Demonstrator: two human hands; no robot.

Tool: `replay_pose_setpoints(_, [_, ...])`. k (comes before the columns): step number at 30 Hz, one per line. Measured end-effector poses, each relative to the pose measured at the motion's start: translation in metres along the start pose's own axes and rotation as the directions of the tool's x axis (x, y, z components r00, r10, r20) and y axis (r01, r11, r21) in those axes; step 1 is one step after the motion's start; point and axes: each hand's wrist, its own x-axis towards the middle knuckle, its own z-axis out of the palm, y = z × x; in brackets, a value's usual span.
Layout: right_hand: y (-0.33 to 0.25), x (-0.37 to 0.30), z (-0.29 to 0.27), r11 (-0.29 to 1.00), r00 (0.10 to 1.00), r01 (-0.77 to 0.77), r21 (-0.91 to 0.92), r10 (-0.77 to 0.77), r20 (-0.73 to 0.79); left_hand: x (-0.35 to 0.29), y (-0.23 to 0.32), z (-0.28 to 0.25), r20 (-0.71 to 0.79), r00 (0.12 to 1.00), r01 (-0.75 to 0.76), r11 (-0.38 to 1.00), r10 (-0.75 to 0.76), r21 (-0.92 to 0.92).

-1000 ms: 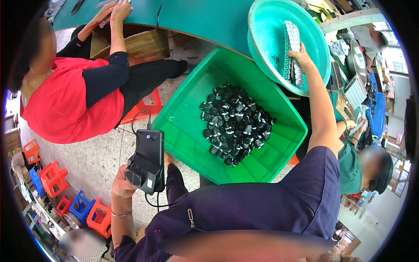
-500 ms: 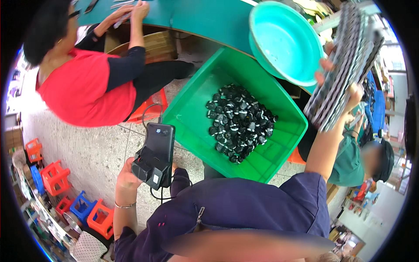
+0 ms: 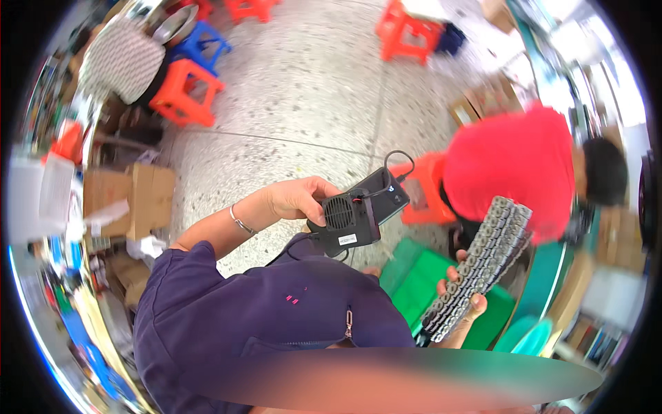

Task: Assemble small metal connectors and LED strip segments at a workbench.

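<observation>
Two bare hands are occupied: the left hand point(image 3: 301, 198) grips a black, round-grilled device point(image 3: 358, 235) with a black slab point(image 3: 387, 194) against it, over speckled floor point(image 3: 289, 96). The right hand point(image 3: 474, 310) clasps a slanting bundle of silvery, chain-like strips point(image 3: 480, 265), overlapping the green bin point(image 3: 429, 267) from this view. Behind the bundle's upper end shows a co-worker in a red top point(image 3: 507, 162), beside an orange stool point(image 3: 424, 186)

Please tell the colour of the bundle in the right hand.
The chain-like bundle is silvery grey, clearest in the head view.
</observation>
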Motion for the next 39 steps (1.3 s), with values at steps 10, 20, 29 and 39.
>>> replay_pose_setpoints(10, [-0.014, 0.089, 0.190, 0.980, 0.896, -0.099, -0.174, 0.164, 0.413, -0.243, 0.026, 0.005, -0.387, 0.800, -0.475, 0.878, 0.459, 0.061])
replay_pose_setpoints(20, [0.191, 0.423, 0.459, 0.725, 0.525, -0.440, -0.530, 0.687, 0.502, -0.319, 0.131, -0.106, -0.689, 0.398, -0.758, 0.640, 0.606, 0.125])
replay_pose_setpoints(29, [0.312, 0.635, 0.701, 0.676, 0.279, -0.459, -0.576, 0.726, 0.629, -0.321, 0.319, -0.271, -0.689, 0.210, -0.850, 0.478, 0.694, 0.222])
replay_pose_setpoints(39, [0.329, 0.906, 0.824, 0.551, 0.349, -0.405, -0.729, 0.831, 0.434, -0.317, 0.567, -0.414, -0.668, 0.168, -0.882, 0.412, 0.725, 0.226])
